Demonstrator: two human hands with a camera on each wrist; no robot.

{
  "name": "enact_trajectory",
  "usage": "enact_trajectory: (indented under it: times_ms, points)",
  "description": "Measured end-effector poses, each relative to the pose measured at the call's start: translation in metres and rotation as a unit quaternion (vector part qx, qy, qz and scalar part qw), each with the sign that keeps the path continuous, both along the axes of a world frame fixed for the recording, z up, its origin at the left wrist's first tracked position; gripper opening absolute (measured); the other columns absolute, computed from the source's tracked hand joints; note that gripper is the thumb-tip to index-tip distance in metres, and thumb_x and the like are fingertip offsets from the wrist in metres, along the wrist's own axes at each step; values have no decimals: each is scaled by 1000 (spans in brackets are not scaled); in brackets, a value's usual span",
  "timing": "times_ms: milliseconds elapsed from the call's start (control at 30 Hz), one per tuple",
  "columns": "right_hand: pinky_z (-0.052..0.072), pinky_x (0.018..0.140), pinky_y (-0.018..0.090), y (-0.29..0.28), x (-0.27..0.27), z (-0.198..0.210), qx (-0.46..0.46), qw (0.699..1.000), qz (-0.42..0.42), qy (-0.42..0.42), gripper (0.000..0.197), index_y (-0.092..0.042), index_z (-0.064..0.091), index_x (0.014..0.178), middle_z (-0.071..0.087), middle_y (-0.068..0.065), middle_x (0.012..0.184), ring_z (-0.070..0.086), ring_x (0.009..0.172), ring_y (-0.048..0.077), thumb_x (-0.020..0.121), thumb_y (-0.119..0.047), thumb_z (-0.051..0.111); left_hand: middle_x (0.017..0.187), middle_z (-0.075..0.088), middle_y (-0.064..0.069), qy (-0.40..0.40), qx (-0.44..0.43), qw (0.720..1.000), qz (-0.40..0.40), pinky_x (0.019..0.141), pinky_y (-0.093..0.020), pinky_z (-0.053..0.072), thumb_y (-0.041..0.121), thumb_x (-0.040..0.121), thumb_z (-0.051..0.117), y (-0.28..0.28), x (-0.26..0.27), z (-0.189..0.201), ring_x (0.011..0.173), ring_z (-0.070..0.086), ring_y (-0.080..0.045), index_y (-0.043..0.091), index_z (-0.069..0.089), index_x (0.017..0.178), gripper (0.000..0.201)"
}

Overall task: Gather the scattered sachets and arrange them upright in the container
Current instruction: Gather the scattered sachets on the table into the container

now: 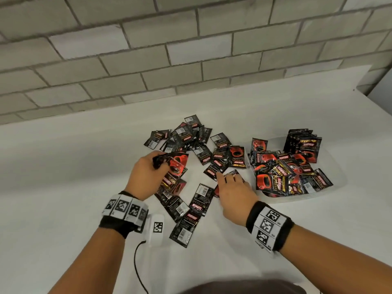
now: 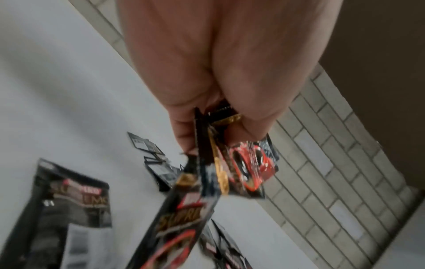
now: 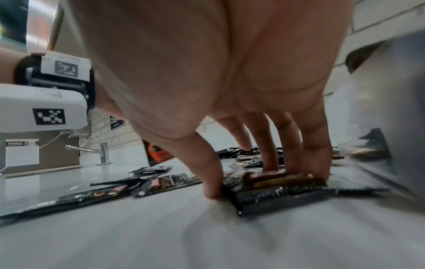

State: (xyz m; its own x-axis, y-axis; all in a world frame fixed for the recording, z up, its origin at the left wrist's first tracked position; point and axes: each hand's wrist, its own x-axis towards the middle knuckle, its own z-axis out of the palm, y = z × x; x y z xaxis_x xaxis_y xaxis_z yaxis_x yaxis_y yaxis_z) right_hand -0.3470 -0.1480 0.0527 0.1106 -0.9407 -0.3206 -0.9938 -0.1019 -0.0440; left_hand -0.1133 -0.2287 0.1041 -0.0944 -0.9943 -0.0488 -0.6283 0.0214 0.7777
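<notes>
Black and red sachets lie scattered over the white counter. A clear container stands on the right; some sachets stand upright at its back, and others lie loose in front. My left hand is raised left of the pile and grips a bunch of sachets, which in the left wrist view hang from the left hand as a fanned bunch. My right hand reaches down beside the container. Its thumb and fingers pinch a flat sachet against the counter.
A brick wall runs behind the counter. More sachets lie between my wrists. A white marker box with a black cable sits by my left wrist. The container wall is close on the right of my right hand. A tap stands far left.
</notes>
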Motion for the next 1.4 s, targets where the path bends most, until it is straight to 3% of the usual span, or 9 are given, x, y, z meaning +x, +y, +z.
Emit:
enact_trajectory:
  times_ms: [267, 467, 667, 800, 967, 1067, 1200, 1333, 1400]
  points:
    - [51, 91, 44, -7, 5, 10, -6, 996, 57, 62, 42, -1, 44, 134, 53, 19, 129, 52, 119, 37, 92, 5, 44, 101, 63, 1, -165, 106, 973, -119, 74, -18, 51, 12, 92, 70, 10, 41, -37, 87, 66, -15, 35, 67, 89, 23]
    - [48, 79, 36, -9, -6, 22, -17, 996, 49, -68, 44, -10, 53, 129, 64, 12, 113, 62, 102, 31, 90, 6, 44, 164, 28, 10, -201, 83, 970, -108, 119, -54, 31, 21, 83, 78, 5, 36, -59, 146, 26, -36, 42, 73, 89, 22]
    - [45, 66, 4, 1, -52, 85, -166, 912, -64, -370, 38, -29, 70, 117, 72, -13, 95, 64, 77, 0, 86, -8, 65, 139, 51, 13, -254, 87, 954, -137, 108, -42, 41, 29, 76, 82, 7, 22, -53, 127, 45, -28, 35, 65, 74, 18]
    - [45, 65, 3, -7, -114, 103, -210, 863, -188, -420, 33, -31, 69, 112, 71, -16, 97, 66, 81, -6, 84, -14, 73, 109, 51, 4, -227, 105, 955, -163, 72, -14, 42, 24, 71, 87, 10, 10, -52, 87, 55, -10, 13, 70, 81, 23]
    - [48, 60, 22, -18, -147, 63, -158, 914, -230, -295, 46, -16, 59, 129, 65, -1, 93, 59, 69, 9, 85, -18, 72, 96, 64, -1, -241, 89, 955, -147, 65, -18, 42, 20, 72, 86, 10, 2, -48, 83, 58, -14, 12, 68, 77, 21]
    - [48, 73, 26, -19, -154, 40, -141, 933, -203, -261, 62, -16, 48, 142, 65, 2, 97, 63, 82, 16, 86, -24, 75, 83, 64, 5, -231, 84, 959, -141, 57, -16, 37, 20, 71, 85, 7, -1, -41, 73, 55, -11, 19, 63, 70, 22]
    - [42, 90, 25, -21, -164, 32, -148, 936, -177, -264, 40, -19, 63, 129, 60, 3, 119, 59, 108, 19, 91, -29, 71, 81, 67, 3, -155, 73, 976, -136, 57, -22, 43, 15, 71, 86, 4, -17, -11, 68, 57, -15, 21, 59, 65, 29]
    - [42, 87, 25, -18, -177, 39, -172, 924, -182, -288, 27, -21, 66, 119, 62, 2, 113, 58, 97, 13, 93, -23, 68, 80, 59, 3, -25, -107, 991, -79, 63, -28, 45, 11, 73, 86, 7, -70, 27, 73, 58, -21, 21, 56, 70, 33]
    - [42, 81, 18, -17, -185, 44, -177, 919, -183, -300, 24, -22, 67, 115, 65, -1, 106, 58, 89, 9, 92, -20, 68, 84, 53, 1, -11, -176, 982, -61, 66, -13, 39, 12, 75, 83, 9, -109, 39, 75, 52, -15, 20, 55, 73, 30]
